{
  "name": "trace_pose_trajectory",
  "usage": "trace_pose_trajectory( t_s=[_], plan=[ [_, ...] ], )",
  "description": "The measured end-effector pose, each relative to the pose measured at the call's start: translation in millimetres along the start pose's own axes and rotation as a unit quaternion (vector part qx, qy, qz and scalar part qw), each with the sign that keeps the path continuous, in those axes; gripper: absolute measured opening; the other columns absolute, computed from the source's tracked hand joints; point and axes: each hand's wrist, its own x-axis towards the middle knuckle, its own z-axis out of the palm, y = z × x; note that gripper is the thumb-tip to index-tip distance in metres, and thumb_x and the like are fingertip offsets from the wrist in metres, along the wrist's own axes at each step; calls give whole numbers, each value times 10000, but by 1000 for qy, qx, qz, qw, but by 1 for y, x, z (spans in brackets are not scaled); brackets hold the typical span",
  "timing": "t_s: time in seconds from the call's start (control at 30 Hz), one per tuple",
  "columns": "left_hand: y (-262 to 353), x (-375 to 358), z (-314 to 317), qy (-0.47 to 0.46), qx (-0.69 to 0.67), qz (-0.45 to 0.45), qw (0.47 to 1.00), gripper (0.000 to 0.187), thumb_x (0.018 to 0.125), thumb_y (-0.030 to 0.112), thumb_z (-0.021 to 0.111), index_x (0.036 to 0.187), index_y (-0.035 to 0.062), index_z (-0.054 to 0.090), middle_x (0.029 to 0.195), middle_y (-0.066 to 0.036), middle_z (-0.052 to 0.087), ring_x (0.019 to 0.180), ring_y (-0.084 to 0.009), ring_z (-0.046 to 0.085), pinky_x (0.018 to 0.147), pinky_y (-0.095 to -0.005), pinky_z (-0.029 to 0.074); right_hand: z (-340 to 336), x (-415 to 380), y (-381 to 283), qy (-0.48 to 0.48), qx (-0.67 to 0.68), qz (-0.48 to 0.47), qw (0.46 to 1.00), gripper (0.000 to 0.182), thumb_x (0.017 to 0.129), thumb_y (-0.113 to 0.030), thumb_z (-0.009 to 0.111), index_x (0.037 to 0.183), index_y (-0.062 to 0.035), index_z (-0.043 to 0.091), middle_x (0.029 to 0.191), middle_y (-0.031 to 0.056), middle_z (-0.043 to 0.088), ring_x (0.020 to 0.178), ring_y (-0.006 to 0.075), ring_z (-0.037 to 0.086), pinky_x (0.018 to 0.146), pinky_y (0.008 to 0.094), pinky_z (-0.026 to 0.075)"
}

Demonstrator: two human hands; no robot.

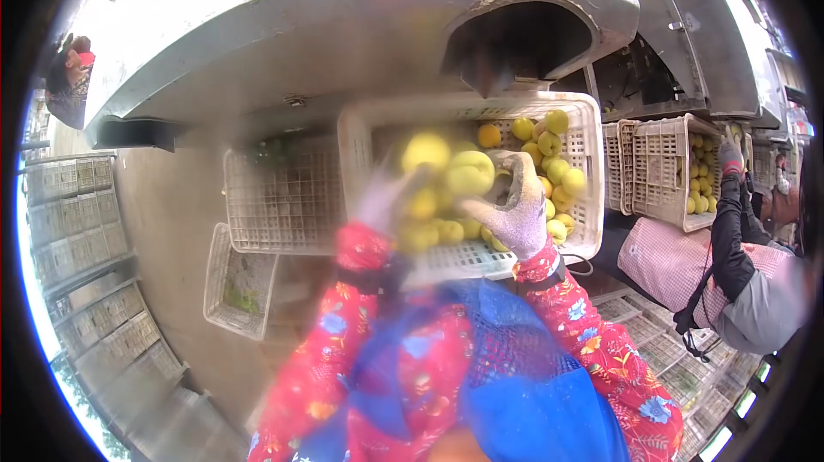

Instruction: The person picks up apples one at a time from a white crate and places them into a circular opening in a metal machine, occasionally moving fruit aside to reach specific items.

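A white plastic crate (586, 140) stands in front of me with round yellow-green fruit (549, 144) along its right side and near edge. My right hand (522, 213), in a pale, stained glove, curls its thumb and fingers around a large yellow-green fruit (470, 174) raised above the crate. My left hand (382, 202), also gloved, is blurred by motion at the crate's left part. Its fingers press against another raised yellow fruit (425, 153); their exact grip is smeared. More blurred fruit (421, 234) lies below the hands.
A metal machine with a dark round opening (519, 37) overhangs the crate. To the left are a grid-sided crate (283, 196) and a smaller tray (240, 282) with green bits. At right, a co-worker's sleeve (730, 213) reaches toward another fruit crate (661, 161). Stacked crates (77, 204) line the far left.
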Motion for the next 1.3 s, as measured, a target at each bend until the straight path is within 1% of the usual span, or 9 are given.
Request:
trace_pose_trajectory(
  t_s=[0.17, 0.3, 0.43, 0.57, 0.63, 0.77, 1.03, 1.13, 1.3],
  plan=[
    [19, 2, 9, 31, 151, 94, 984, 710, 788, 300, 824, 1357, 31, 495, 1239, -135, 598, 1119, -224, 596, 934, -357, 504, 2, 57, -7, 216, -86, -103, 967, 536, 637, -247, 890, 994, 14, 585, 878, 169, 627, 783, 337, 632, 703, 401, 515],
    [30, 2, 6, 100, 426, 269, 858, 739, 712, 283, 855, 1338, 63, 530, 1148, -174, 671, 1052, -293, 663, 897, -407, 536, 39, 160, 52, 284, -342, -92, 891, 664, 671, -366, 875, 1093, 33, 552, 1037, 233, 637, 969, 373, 630, 845, 449, 500],
    [47, 5, 9, 174, 533, 353, 749, 730, 697, 308, 856, 1316, 59, 559, 1123, -189, 676, 1032, -305, 667, 911, -424, 524, 17, 170, 28, 242, -189, -89, 947, 635, 715, -274, 843, 1181, 42, 549, 1098, 238, 639, 1046, 372, 628, 897, 432, 505],
    [63, 4, 23, 138, 405, 225, 875, 651, 690, 353, 859, 1213, 41, 627, 1246, -190, 586, 1201, -333, 518, 1030, -442, 423, -5, 84, -12, 50, 20, -181, 982, 567, 739, 25, 749, 1271, 17, 555, 1256, 192, 613, 1191, 302, 595, 983, 407, 504],
    [56, 11, 31, 134, 351, 186, 908, 618, 708, 346, 848, 1198, 33, 638, 1262, -188, 575, 1216, -332, 507, 1043, -431, 415, 3, 53, -31, -11, -153, -285, 946, 621, 665, -113, 814, 1229, -39, 564, 1264, 201, 580, 1133, 397, 571, 917, 458, 505],
    [52, 21, 31, 102, 375, 205, 898, 559, 774, 283, 809, 1232, 21, 624, 1263, -184, 584, 1167, -312, 557, 1014, -393, 449, 22, 54, -7, 142, -153, -259, 943, 606, 623, -159, 847, 1149, -34, 574, 1150, 190, 585, 1060, 390, 573, 868, 468, 501],
    [38, 41, 13, -64, 217, 196, 954, 386, 885, 49, 673, 1265, 23, 607, 1305, -153, 580, 1208, -278, 570, 1023, -353, 467, 19, 67, -11, 146, -75, -154, 974, 618, 639, -230, 866, 1135, -10, 570, 1056, 189, 610, 976, 377, 604, 831, 451, 504],
    [28, 38, 0, -39, 379, 380, 843, 371, 959, 168, 594, 1298, 19, 572, 1249, -157, 626, 1088, -279, 640, 861, -368, 544, 16, 81, -15, 186, -106, -118, 970, 627, 669, -195, 858, 1188, 16, 577, 1095, 180, 636, 1024, 333, 622, 876, 396, 505],
    [6, 32, -15, -26, -52, 96, 994, 409, 971, 263, 606, 1309, 38, 562, 1211, -144, 647, 916, -256, 696, 730, -377, 602, 32, 154, 28, 234, -323, -76, 914, 621, 724, -176, 831, 1238, 34, 554, 1132, 215, 656, 1028, 353, 654, 880, 396, 518]
  ],
)
